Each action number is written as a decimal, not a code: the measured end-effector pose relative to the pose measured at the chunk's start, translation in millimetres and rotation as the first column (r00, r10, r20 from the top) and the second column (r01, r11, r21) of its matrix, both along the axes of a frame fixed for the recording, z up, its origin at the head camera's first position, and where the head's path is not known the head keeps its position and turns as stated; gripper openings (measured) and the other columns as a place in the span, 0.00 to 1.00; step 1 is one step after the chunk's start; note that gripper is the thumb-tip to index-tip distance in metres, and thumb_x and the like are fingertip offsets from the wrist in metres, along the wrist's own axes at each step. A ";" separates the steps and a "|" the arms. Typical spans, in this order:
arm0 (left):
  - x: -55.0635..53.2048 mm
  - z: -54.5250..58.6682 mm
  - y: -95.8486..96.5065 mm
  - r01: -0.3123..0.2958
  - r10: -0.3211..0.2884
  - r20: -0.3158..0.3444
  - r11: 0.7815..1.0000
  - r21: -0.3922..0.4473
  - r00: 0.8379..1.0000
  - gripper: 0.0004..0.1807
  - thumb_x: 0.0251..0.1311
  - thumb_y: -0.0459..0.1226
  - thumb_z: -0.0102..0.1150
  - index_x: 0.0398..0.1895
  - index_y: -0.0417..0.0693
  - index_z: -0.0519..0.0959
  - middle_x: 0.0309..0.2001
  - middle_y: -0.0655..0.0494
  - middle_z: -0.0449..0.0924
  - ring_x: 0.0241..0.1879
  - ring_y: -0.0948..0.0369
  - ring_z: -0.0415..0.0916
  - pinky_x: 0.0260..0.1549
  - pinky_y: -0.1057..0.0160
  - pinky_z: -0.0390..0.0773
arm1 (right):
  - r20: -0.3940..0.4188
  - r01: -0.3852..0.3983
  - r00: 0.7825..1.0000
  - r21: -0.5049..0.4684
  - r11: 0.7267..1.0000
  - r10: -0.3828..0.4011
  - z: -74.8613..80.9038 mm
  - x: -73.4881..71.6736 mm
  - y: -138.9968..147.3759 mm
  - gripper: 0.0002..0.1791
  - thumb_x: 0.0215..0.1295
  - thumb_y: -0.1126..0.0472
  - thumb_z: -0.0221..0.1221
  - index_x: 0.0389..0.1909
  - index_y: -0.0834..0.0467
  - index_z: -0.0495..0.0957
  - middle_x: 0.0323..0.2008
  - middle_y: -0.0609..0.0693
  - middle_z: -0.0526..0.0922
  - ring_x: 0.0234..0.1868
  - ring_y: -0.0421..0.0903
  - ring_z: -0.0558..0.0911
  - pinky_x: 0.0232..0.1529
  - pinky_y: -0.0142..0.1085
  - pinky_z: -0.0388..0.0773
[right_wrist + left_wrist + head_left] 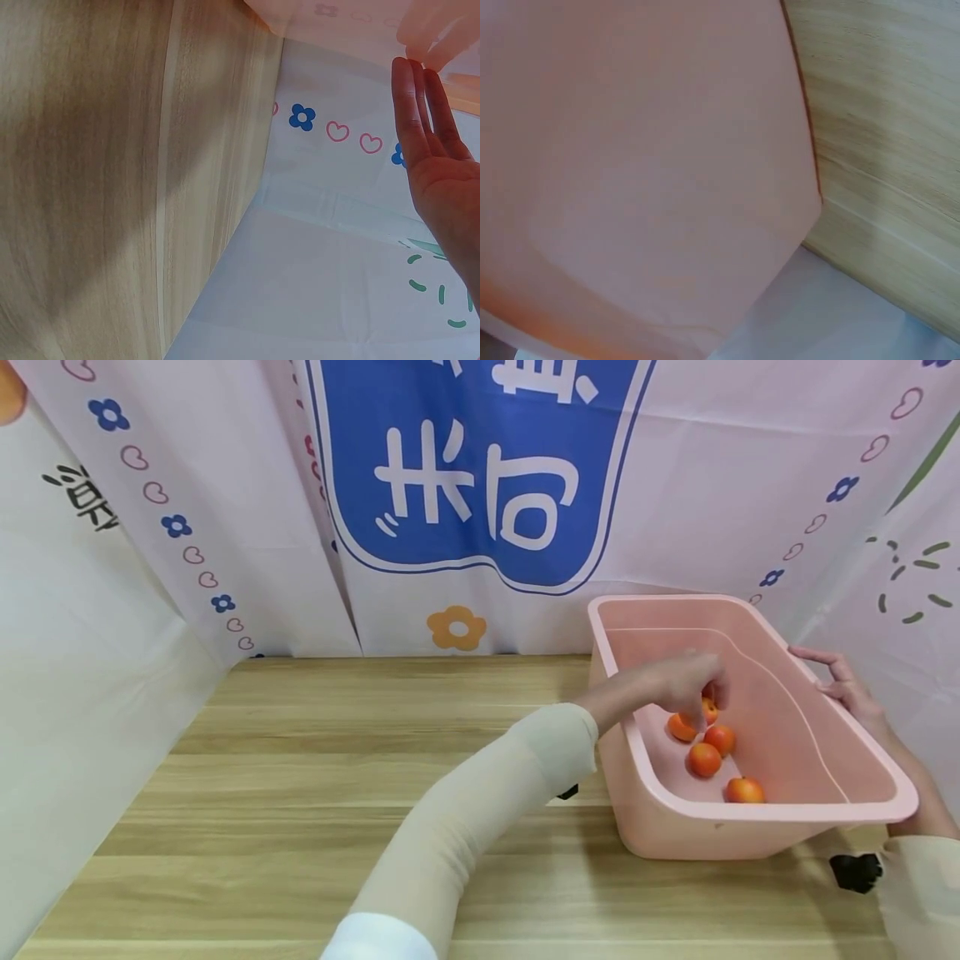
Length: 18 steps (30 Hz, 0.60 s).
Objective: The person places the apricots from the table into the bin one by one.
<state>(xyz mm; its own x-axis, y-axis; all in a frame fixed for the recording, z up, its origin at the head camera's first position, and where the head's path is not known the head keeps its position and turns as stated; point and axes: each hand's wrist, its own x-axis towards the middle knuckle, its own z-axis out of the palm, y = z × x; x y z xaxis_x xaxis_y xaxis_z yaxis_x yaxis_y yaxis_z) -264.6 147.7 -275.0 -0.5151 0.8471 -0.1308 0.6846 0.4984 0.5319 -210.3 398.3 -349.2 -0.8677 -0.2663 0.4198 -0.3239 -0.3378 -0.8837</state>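
My left hand (686, 687) reaches down into a pink plastic bin (753, 811), its fingers pointing at the bottom. Right at its fingertips is a small orange fruit (709, 710), partly hidden by the fingers; I cannot tell whether they grip it. Close by on the bin's floor lie several more, among them one fruit (704, 760) and, nearer the front, another fruit (746, 790). My right hand (847, 687) touches the bin's right rim. In the right wrist view, straight fingers (407, 112) of that hand rest against the outside wall.
The bin stands on a wooden table (315, 793), at its right side. Behind it hangs a white printed cloth (697, 485) with a blue panel (480, 468). Another cloth wall (82, 693) borders the table on the left. Black pieces (855, 872) show beside the sleeves.
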 end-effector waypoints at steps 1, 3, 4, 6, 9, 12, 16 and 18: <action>-0.8 -0.6 1.4 -0.001 0.001 -0.005 1.000 -0.018 1.000 0.15 0.58 0.28 0.74 0.49 0.38 0.86 0.42 0.52 0.83 0.40 0.62 0.76 0.35 0.77 0.80 | 0.003 -0.007 1.000 -0.005 1.000 0.007 0.1 -0.1 -0.3 0.39 0.72 0.80 0.21 0.65 0.56 0.76 0.49 0.50 0.87 0.34 0.40 0.87 0.29 0.25 0.82; -2.4 -1.9 4.1 -0.003 0.002 -0.010 0.999 -0.040 1.000 0.15 0.57 0.28 0.74 0.49 0.39 0.86 0.42 0.52 0.83 0.41 0.62 0.75 0.36 0.77 0.80 | 0.035 -0.018 0.999 -0.020 1.000 0.018 0.6 0.3 -0.4 0.39 0.72 0.79 0.20 0.65 0.55 0.75 0.42 0.52 0.88 0.29 0.40 0.87 0.26 0.26 0.81; -3.1 -2.3 5.7 -0.007 0.006 -0.012 0.999 -0.048 1.000 0.15 0.57 0.28 0.74 0.49 0.39 0.86 0.42 0.53 0.83 0.41 0.62 0.75 0.36 0.77 0.80 | 0.049 -0.014 0.999 -0.020 1.000 0.015 0.9 0.8 -0.5 0.39 0.73 0.78 0.19 0.66 0.55 0.75 0.39 0.52 0.87 0.27 0.40 0.86 0.25 0.26 0.81; -4.0 -2.7 8.8 -0.017 0.016 -0.019 0.998 -0.064 1.000 0.15 0.56 0.28 0.75 0.48 0.40 0.86 0.42 0.53 0.82 0.41 0.63 0.74 0.36 0.77 0.80 | 0.078 0.002 0.997 -0.011 1.000 -0.001 1.8 2.0 -0.7 0.39 0.73 0.77 0.19 0.66 0.53 0.74 0.33 0.51 0.86 0.23 0.39 0.84 0.22 0.26 0.79; -4.0 -1.9 13.9 -0.039 0.039 -0.002 0.996 -0.085 0.999 0.15 0.57 0.28 0.74 0.47 0.41 0.86 0.41 0.54 0.81 0.40 0.63 0.75 0.35 0.77 0.81 | 0.109 0.019 0.994 -0.003 1.000 -0.018 3.3 3.2 -0.4 0.38 0.74 0.76 0.20 0.66 0.52 0.74 0.29 0.52 0.84 0.20 0.40 0.81 0.19 0.26 0.77; -2.7 -0.4 19.4 -0.056 0.059 0.023 0.992 -0.114 0.998 0.15 0.58 0.28 0.73 0.48 0.41 0.86 0.41 0.55 0.81 0.40 0.63 0.75 0.36 0.76 0.82 | 0.089 0.039 0.995 0.012 0.999 -0.040 3.7 3.6 -0.8 0.38 0.74 0.77 0.21 0.66 0.52 0.74 0.34 0.52 0.86 0.22 0.39 0.83 0.21 0.26 0.78; -1.3 0.5 26.0 -0.085 0.093 0.047 0.985 -0.153 0.995 0.17 0.58 0.28 0.73 0.51 0.43 0.86 0.44 0.56 0.82 0.40 0.64 0.77 0.39 0.75 0.83 | 0.078 0.027 0.997 0.008 1.000 -0.027 2.5 3.7 -0.8 0.39 0.73 0.78 0.20 0.65 0.52 0.75 0.38 0.51 0.87 0.24 0.40 0.85 0.22 0.26 0.80; -0.6 0.6 28.2 -0.101 0.112 0.056 0.981 -0.167 0.992 0.18 0.57 0.28 0.73 0.52 0.43 0.85 0.45 0.57 0.82 0.40 0.64 0.78 0.39 0.74 0.83 | 0.073 0.015 0.997 0.005 1.000 -0.015 1.9 3.4 -0.3 0.40 0.73 0.78 0.19 0.66 0.53 0.75 0.39 0.51 0.87 0.25 0.40 0.85 0.23 0.26 0.80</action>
